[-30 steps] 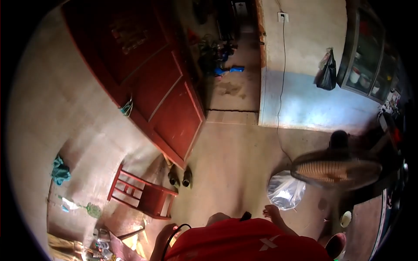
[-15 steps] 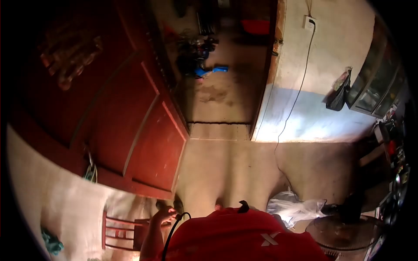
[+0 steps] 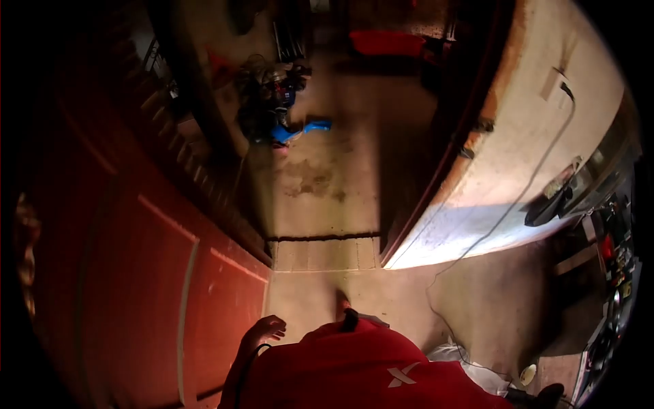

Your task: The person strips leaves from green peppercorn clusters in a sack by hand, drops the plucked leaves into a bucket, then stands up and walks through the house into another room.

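My left hand [image 3: 267,329] hangs at the left side of my red shirt [image 3: 347,371], near the lower edge of the red door [image 3: 157,273]. Its fingers are loosely curled and a little apart, with nothing visible in them. A dark cable runs beside that arm. My right hand is out of sight. One foot [image 3: 346,305] shows on the floor ahead of the shirt, just short of the door sill [image 3: 327,253].
Beyond the sill lie blue objects [image 3: 300,129] beside a dark pile [image 3: 262,95], with a red basin [image 3: 387,43] farther back. At right, a cord runs from a wall socket [image 3: 555,85] past a black bag [image 3: 545,208] to a clear plastic bag [image 3: 449,352].
The doorway and sill are nearer, and the red door fills more of the left. The chair and shoes have left view. My left hand came up beside the shirt; my right hand dropped out of sight.
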{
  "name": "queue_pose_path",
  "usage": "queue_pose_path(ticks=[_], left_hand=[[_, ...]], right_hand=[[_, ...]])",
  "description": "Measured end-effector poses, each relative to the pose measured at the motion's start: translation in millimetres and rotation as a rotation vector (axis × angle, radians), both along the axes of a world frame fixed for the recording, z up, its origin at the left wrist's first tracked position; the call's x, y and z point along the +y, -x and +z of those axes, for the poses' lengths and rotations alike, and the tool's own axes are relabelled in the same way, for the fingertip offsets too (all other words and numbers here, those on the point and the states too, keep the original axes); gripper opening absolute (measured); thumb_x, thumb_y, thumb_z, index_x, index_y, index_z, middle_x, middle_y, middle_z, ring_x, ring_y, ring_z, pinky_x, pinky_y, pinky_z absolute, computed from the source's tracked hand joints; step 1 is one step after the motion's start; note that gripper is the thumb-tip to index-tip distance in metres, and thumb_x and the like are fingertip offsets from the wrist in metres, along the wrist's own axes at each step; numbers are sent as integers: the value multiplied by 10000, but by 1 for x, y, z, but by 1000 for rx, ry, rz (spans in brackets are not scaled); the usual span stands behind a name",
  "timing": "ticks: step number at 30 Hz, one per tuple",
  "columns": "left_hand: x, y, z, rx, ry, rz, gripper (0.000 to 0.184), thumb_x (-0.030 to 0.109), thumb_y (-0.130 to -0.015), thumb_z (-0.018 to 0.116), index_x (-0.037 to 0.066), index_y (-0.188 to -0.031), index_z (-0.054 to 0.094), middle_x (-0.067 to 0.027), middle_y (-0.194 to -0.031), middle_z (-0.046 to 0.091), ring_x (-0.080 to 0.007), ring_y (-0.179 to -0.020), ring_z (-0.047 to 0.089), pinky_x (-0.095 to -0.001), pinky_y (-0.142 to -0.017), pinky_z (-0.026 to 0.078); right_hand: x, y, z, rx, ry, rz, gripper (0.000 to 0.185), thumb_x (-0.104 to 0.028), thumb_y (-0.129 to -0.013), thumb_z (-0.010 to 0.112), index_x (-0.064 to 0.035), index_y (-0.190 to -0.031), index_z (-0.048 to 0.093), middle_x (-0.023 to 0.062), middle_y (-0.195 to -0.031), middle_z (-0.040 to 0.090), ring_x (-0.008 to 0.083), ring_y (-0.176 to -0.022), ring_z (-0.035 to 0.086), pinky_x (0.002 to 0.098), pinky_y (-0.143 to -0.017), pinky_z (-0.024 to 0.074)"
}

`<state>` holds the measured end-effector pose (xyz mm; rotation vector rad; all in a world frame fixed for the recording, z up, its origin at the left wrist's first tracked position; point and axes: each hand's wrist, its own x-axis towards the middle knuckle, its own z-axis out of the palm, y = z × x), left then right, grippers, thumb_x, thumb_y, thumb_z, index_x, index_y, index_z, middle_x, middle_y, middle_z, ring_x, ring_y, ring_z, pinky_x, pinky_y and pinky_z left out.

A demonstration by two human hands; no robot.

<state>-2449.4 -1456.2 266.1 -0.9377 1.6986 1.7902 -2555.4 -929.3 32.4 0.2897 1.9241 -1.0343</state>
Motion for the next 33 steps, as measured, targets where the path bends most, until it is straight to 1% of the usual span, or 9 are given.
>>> queue_pose_path(ticks=[2,4,6,10,16,18,22,23,33], left_hand=[[-67,-1,-68,43,-263,54,291,271,-891,638,7,-992,566,-87,-845,627,-154,-724,620,-294,-629,535],[-64,44,9,16,94,149,295,264,-888,645,4,-1000,563,-94,-835,632,-172,-724,628,-301,-633,537],[-78,70,32,55,37,209,298,260,-888,644,1,-1009,559,-101,-839,634,-182,-725,635,-305,-639,541],[-133,125,-11,-2,-60,205,320,254,-883,651,-4,-1043,552,-137,-891,641,-228,-710,658,-339,-639,560],[-240,259,-88,-46,-16,39,246,236,-892,616,21,-1006,581,-118,-899,643,-204,-782,653,-340,-672,543],[-272,302,-107,17,-42,9,251,241,-887,621,23,-1005,582,-114,-893,642,-203,-781,651,-341,-668,542],[-318,377,-145,130,-97,-39,261,251,-878,632,26,-1003,583,-107,-879,638,-202,-779,646,-344,-660,541],[-300,406,-45,55,-52,-32,266,244,-877,629,28,-1025,579,-105,-867,634,-212,-760,644,-352,-656,548],[-306,629,-5,116,-31,-221,276,221,-910,581,6,-1082,562,-125,-968,636,-228,-829,655,-365,-714,558]], right_hand=[[-35,62,7,-71,224,-65,207,-119,-837,488,-80,-641,542,71,-531,539,181,-422,510,341,-390,423],[-75,136,13,-124,403,-110,221,-136,-854,442,-102,-661,543,54,-524,538,163,-416,518,316,-378,417],[-158,205,101,-82,78,-214,151,-172,-888,486,-122,-784,584,29,-639,598,134,-453,547,286,-399,435],[-230,296,126,120,222,-234,238,-227,-892,595,-50,-1051,586,84,-794,646,165,-618,625,297,-519,510],[-237,322,40,122,396,-210,161,-204,-876,618,-49,-836,596,69,-635,609,158,-504,574,296,-450,464],[-223,296,39,661,286,225,191,-209,-862,629,-64,-743,594,81,-630,604,190,-509,578,344,-454,471],[-244,294,41,131,-48,-213,201,-213,-856,630,-69,-720,595,80,-627,603,194,-512,578,356,-458,472],[-246,297,38,91,-63,-286,204,-214,-854,631,-70,-715,596,80,-626,603,196,-513,578,359,-459,472],[-315,410,19,28,-85,-461,233,-225,-839,634,-83,-658,598,80,-619,600,208,-519,579,390,-468,474]])
